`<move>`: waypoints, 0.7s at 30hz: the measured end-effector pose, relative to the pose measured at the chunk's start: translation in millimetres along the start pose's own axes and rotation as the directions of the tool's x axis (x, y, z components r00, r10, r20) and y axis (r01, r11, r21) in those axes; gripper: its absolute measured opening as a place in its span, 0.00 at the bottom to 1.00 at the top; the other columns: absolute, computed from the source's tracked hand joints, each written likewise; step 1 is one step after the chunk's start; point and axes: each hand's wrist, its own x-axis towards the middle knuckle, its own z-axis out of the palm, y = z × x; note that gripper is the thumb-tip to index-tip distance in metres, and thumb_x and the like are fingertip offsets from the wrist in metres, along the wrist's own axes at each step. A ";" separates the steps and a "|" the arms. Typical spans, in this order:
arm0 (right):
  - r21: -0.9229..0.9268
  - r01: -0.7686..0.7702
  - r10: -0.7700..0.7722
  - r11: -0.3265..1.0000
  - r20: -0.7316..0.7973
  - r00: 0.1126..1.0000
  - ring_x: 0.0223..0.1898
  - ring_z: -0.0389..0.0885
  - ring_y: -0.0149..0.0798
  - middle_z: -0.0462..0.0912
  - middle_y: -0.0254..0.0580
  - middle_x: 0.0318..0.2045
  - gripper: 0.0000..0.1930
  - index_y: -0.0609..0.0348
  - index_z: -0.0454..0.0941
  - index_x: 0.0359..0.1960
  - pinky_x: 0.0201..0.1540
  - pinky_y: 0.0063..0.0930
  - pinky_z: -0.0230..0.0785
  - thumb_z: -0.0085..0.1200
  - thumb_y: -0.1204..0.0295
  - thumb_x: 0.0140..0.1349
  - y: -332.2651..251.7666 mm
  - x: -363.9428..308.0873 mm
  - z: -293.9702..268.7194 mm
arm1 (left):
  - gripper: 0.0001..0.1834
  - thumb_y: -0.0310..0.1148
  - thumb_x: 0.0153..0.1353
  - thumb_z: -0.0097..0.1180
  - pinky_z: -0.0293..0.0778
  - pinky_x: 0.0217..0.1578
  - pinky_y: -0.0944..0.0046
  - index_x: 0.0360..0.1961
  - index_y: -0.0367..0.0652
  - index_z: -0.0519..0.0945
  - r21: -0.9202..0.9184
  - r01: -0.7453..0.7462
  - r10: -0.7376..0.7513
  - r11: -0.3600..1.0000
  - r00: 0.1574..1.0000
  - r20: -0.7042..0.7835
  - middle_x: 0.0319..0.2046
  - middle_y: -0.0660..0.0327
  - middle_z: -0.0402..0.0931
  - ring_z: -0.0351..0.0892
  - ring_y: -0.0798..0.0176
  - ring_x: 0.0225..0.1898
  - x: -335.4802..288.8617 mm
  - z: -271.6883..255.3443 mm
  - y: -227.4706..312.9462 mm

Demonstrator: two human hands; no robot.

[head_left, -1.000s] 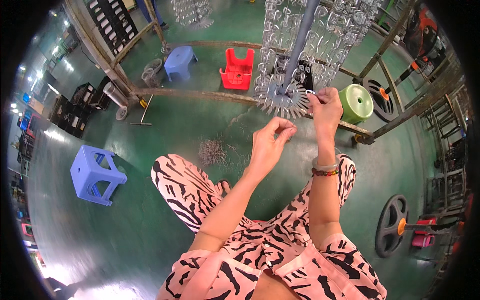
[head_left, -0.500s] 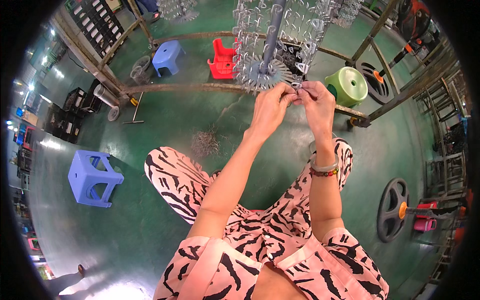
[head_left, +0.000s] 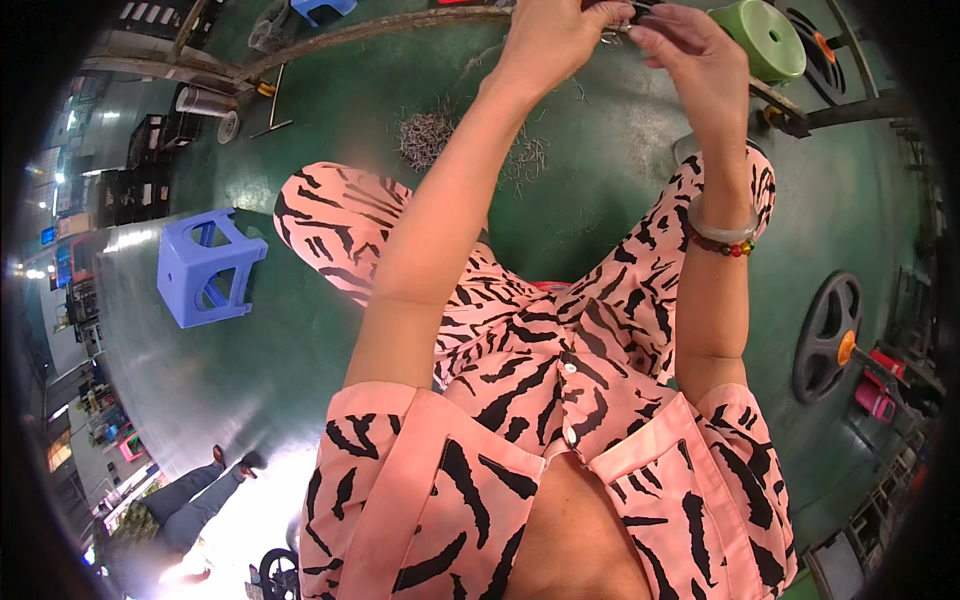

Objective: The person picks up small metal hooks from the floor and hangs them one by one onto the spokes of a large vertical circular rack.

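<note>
The left hand (head_left: 552, 42) and right hand (head_left: 702, 62) have moved up to the view's top edge. A metal bit (head_left: 611, 37) sits between their fingertips; I cannot tell which grip holds it. A loosened pinch could lose it among the scraps (head_left: 427, 140).

A small, silvery metal piece (head_left: 620, 28) catches the light at one o'clock, close to the upper edge of the head camera's view. Slender and bright, it sits at the fingertips between two bare hands, the left hand (head_left: 555, 45) at its nine o'clock and the right hand (head_left: 698, 60) at its three o'clock. Fingers cover part of the metal, leaving only a glinting portion exposed; its full outline and tilt cannot be made out, nor which hand bears it.
</note>
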 end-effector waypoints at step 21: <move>0.065 -0.056 0.059 0.996 -0.058 0.997 0.20 0.76 0.26 0.81 0.40 0.22 0.10 0.67 0.74 0.30 0.23 0.17 0.70 0.63 0.78 0.48 46.2 -10.8 -1.6 | 0.09 0.32 0.53 0.57 0.71 0.30 0.60 0.31 0.36 0.80 0.062 -0.043 0.038 0.997 0.996 0.075 0.24 0.53 0.79 0.78 0.56 0.25 7.3 10.5 12.9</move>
